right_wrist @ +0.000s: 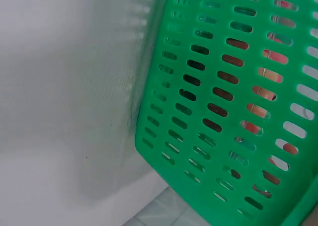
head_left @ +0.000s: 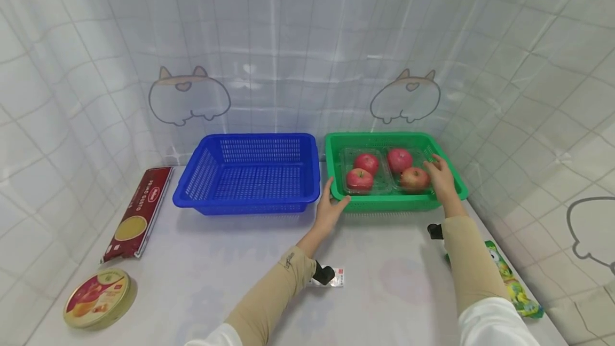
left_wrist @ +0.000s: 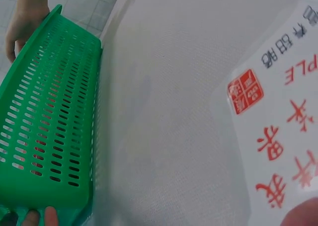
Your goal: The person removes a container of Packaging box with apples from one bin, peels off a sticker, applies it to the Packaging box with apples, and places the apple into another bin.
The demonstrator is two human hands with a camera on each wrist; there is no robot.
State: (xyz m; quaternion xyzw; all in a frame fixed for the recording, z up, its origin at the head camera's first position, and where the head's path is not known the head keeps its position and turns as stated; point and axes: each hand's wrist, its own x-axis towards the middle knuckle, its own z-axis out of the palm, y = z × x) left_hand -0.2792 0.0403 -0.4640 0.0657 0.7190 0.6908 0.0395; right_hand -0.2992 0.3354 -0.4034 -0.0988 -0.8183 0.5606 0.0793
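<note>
A green basket [head_left: 389,203] holds two clear plastic boxes of red apples, a left box [head_left: 383,181] and a right box [head_left: 400,186]. My left hand [head_left: 328,211] is at the basket's front left corner, thumb and fingers spread apart. In the left wrist view, its fingertips [left_wrist: 51,217] show at the basket's wall. My right hand [head_left: 441,179] reaches over the right part of the basket, with its fingers by an apple [head_left: 415,179] in the right box. The right wrist view shows the slotted basket wall [right_wrist: 213,94], with red fruit behind it.
A blue basket [head_left: 259,204] stands left of the green one. A red pasta packet [head_left: 139,212] and a round tin [head_left: 98,298] lie at the left. Under my left wrist is a printed white label [head_left: 338,277]. A green packet [head_left: 516,287] lies by my right forearm.
</note>
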